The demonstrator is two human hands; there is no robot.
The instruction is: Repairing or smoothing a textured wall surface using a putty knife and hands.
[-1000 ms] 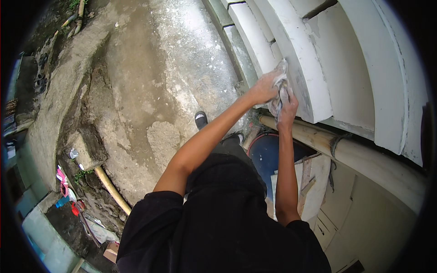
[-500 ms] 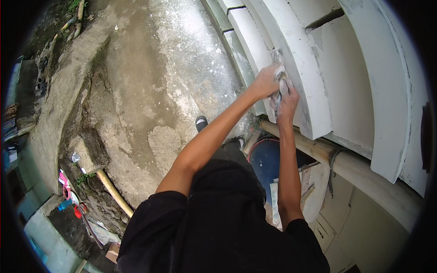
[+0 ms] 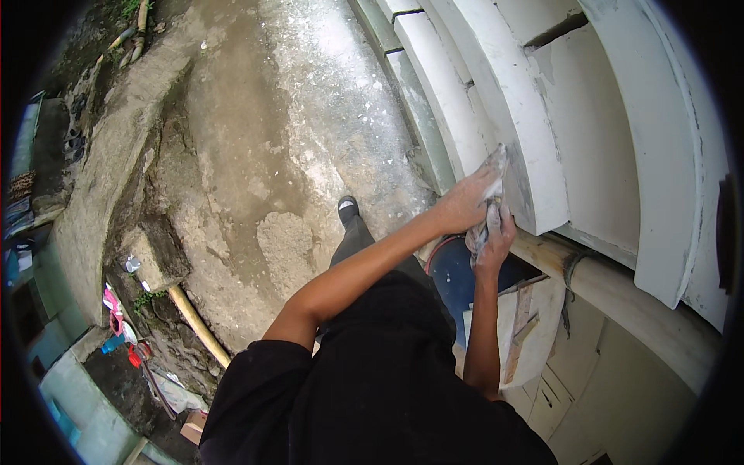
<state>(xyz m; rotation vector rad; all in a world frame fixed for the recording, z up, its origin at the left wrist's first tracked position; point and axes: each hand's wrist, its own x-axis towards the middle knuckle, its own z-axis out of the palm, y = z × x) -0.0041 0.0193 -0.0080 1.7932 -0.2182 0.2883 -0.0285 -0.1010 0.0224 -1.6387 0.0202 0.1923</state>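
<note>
Rag (image 3: 475,242) sits bunched beside the ledge's (image 3: 536,167) left edge, near its lower corner; the right hand (image 3: 496,239) pinches it, apparently keeping it gathered; the left hand's grip (image 3: 465,203) is unclear.

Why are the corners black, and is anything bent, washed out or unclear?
In the head view, the fisheye lens bends the ledge and leaves corners black; there too, glare pales the floor near the top, and the crumpled item in the right hand is indistinct.
</note>
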